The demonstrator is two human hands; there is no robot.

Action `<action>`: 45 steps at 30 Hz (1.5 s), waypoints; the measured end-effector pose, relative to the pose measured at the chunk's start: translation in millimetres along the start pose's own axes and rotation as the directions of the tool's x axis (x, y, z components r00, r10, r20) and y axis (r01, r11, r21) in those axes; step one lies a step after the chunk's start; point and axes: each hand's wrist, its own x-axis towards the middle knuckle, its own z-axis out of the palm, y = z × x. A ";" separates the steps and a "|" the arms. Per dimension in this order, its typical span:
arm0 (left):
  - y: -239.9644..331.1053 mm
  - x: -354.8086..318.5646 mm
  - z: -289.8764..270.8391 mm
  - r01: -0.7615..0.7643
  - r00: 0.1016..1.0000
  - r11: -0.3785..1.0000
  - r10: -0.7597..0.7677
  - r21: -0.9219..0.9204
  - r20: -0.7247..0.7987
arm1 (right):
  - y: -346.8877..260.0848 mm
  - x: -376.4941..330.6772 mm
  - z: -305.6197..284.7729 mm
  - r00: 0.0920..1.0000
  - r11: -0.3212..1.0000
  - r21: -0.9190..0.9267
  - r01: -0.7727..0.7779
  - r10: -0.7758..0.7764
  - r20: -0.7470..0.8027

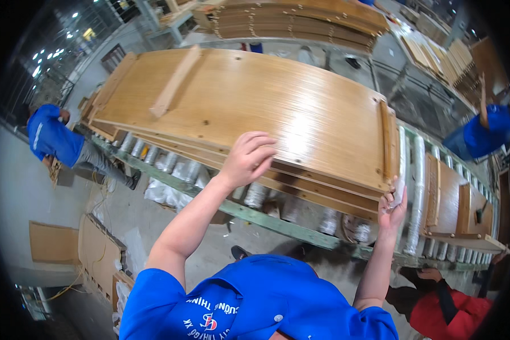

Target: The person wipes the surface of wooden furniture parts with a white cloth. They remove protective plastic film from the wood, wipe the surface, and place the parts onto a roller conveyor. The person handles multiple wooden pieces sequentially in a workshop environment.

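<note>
A large glossy wooden panel lies on top of a stack of similar panels on a roller conveyor. My left hand rests on the near long edge of the top panel, fingers curled over it. My right hand grips the stack's near right corner from below, thumb up against the edge. A loose wooden slat lies across the panel's far left part, and a wooden strip runs along its right end.
Metal rollers continue to the right, carrying smaller wooden pieces. A person in blue bends at the left, another in blue stands at the right, one in red is at the lower right. More panel stacks lie beyond.
</note>
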 end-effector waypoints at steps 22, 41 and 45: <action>-321.8 -112.4 -245.6 0.346 0.777 0.550 -0.622 0.760 0.098 | 430.5 264.4 316.4 0.994 0.756 -0.649 -0.088 0.106 -0.011; -324.1 -101.1 -242.0 0.400 0.791 0.633 -0.603 0.663 0.098 | 542.0 292.1 364.6 0.867 -0.484 -0.862 0.148 -0.357 0.349; -326.8 -105.3 -242.6 0.378 0.803 0.634 -0.587 0.675 0.101 | 548.9 227.4 368.6 0.862 -0.456 -0.878 0.144 -0.378 0.337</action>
